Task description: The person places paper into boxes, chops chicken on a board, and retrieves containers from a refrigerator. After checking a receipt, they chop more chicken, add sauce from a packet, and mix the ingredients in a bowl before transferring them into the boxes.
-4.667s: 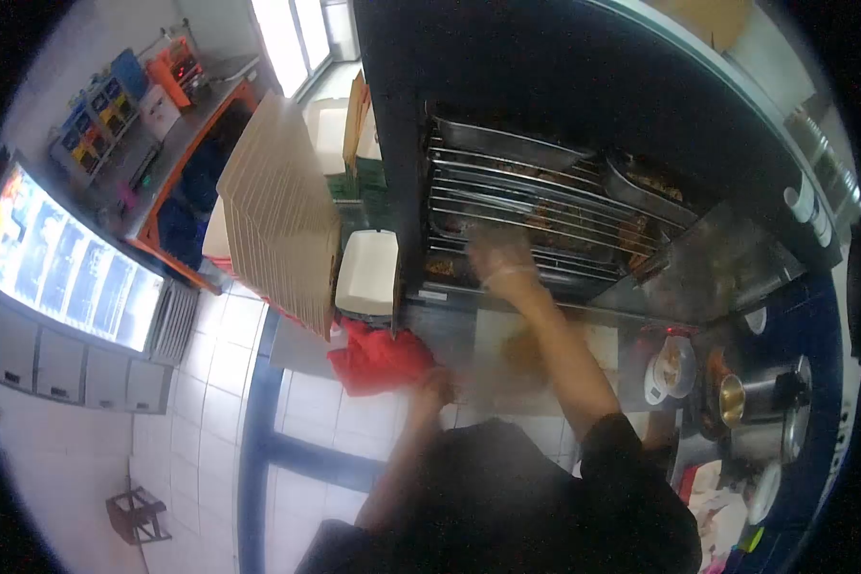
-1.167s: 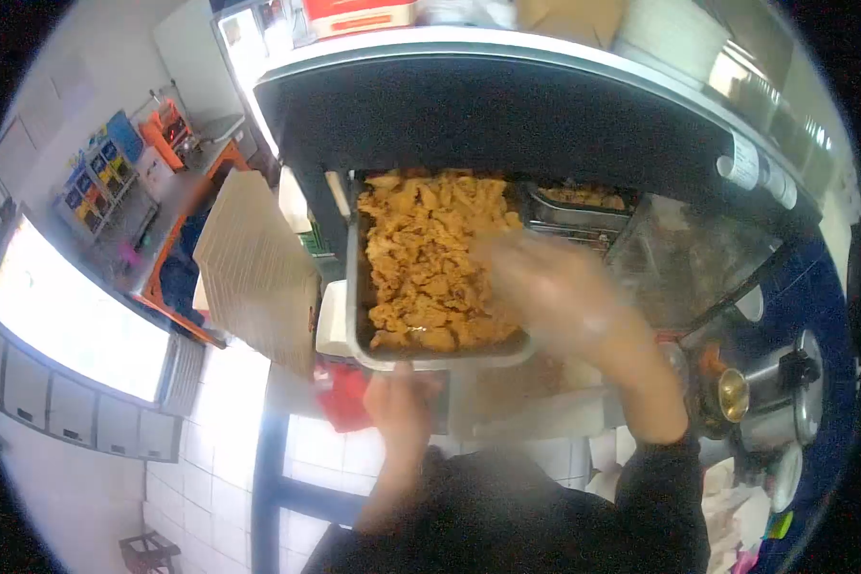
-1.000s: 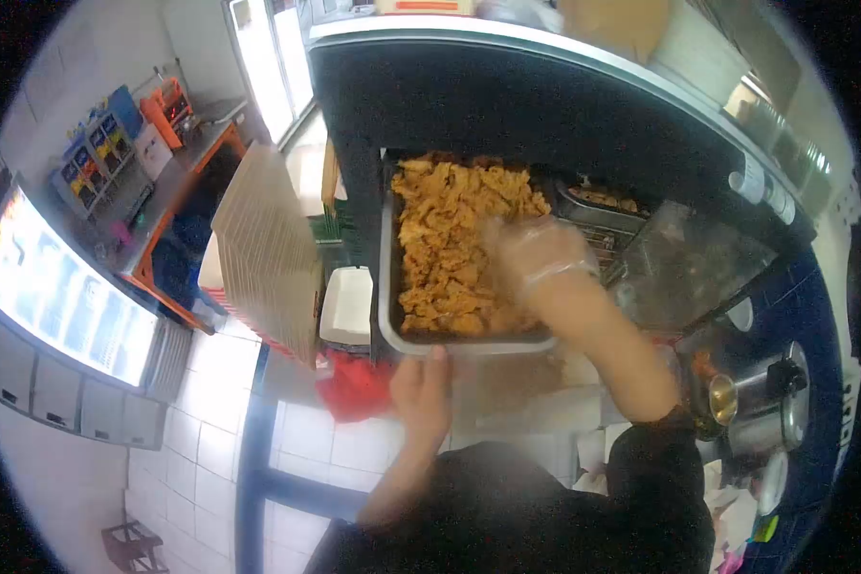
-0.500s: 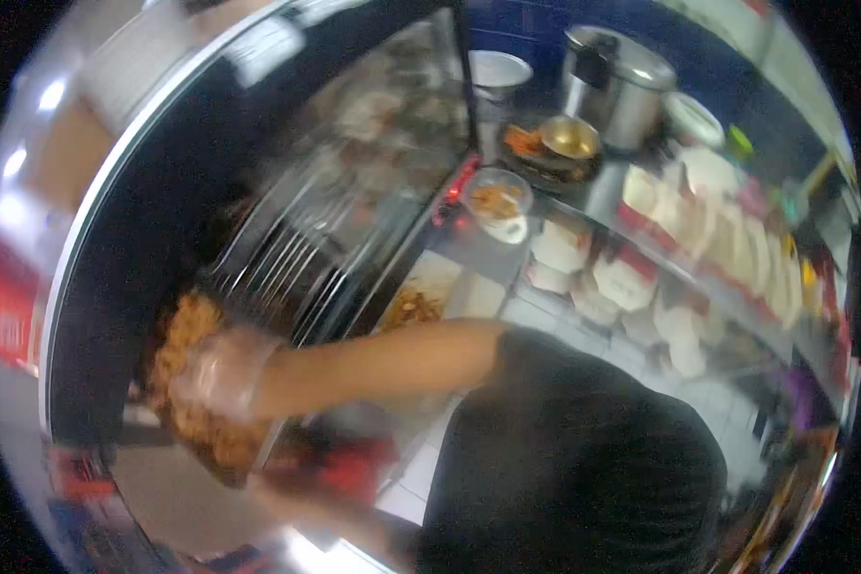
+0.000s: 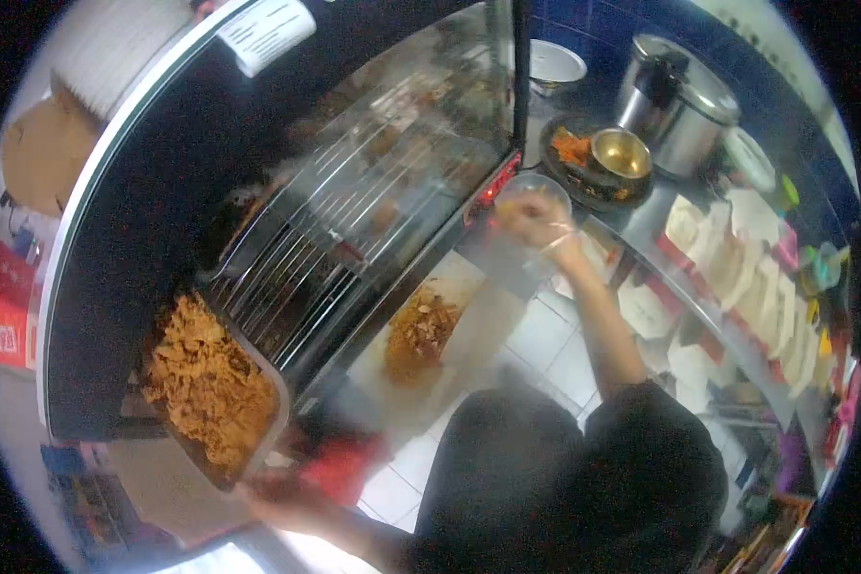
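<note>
At the lower left, my left hand is closed at the lower corner of a metal tray heaped with orange-brown crumbly fried food. Its fingers are partly blurred. My right hand, in a clear plastic glove, is over a round clear tub at the upper centre. Motion blurs its fingers, so what they hold, if anything, is not clear. The tub's contents are mostly hidden by the hand.
A glass display cabinet with wire racks stands beside the tray. Crumbs lie on the counter below. Beyond are a dark plate with a gold bowl, a steel pot and rows of white boxes.
My right hand has left the fried food and swung up and right to the clear tub. The food heap shows uncovered. My left hand remains at the tray's corner.
</note>
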`<state>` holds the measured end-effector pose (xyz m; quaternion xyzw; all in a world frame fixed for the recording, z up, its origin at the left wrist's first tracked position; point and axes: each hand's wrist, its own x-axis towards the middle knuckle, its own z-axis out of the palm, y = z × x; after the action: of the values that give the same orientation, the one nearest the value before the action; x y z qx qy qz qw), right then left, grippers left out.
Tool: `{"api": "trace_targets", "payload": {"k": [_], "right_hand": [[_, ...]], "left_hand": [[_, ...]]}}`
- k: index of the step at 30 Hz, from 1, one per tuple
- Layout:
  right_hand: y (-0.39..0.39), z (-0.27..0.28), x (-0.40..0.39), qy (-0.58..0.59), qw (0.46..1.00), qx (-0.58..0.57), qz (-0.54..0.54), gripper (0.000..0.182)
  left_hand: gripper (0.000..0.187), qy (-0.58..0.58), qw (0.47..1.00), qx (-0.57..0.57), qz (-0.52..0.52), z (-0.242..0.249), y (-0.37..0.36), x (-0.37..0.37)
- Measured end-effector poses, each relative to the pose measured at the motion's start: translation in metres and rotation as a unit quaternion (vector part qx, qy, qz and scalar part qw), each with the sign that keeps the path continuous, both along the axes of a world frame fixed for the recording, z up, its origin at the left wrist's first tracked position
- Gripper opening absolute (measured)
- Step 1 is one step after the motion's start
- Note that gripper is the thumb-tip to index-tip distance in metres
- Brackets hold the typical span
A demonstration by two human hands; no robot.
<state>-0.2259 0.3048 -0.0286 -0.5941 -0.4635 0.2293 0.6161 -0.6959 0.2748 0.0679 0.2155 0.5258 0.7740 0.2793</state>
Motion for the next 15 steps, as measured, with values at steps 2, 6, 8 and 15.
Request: {"api": "trace_targets", "payload": {"k": [2, 6, 8, 15], "right_hand": [[0.001, -0.052, 0.074, -0.053, 0.977, -0.18, -0.099, 0.03], [0.02, -0.11, 0.156, -0.25, 0.886, -0.367, -0.132, 0.04], [0.02, -0.151, 0.199, -0.452, 0.826, -0.328, -0.072, 0.04], [0.013, -0.009, 0.1, -0.181, 0.955, -0.163, -0.168, 0.029]], "left_hand": [[0.039, 0.024, 0.999, 0.036, -0.006, 0.003, -0.001, 0.012], [0.042, 0.045, 0.998, -0.014, 0.038, -0.007, 0.002, 0.012], [0.047, 0.13, 0.978, -0.161, 0.031, 0.012, -0.005, 0.022], [0.028, -0.073, 0.993, 0.027, 0.089, 0.02, 0.011, 0.033]]}}
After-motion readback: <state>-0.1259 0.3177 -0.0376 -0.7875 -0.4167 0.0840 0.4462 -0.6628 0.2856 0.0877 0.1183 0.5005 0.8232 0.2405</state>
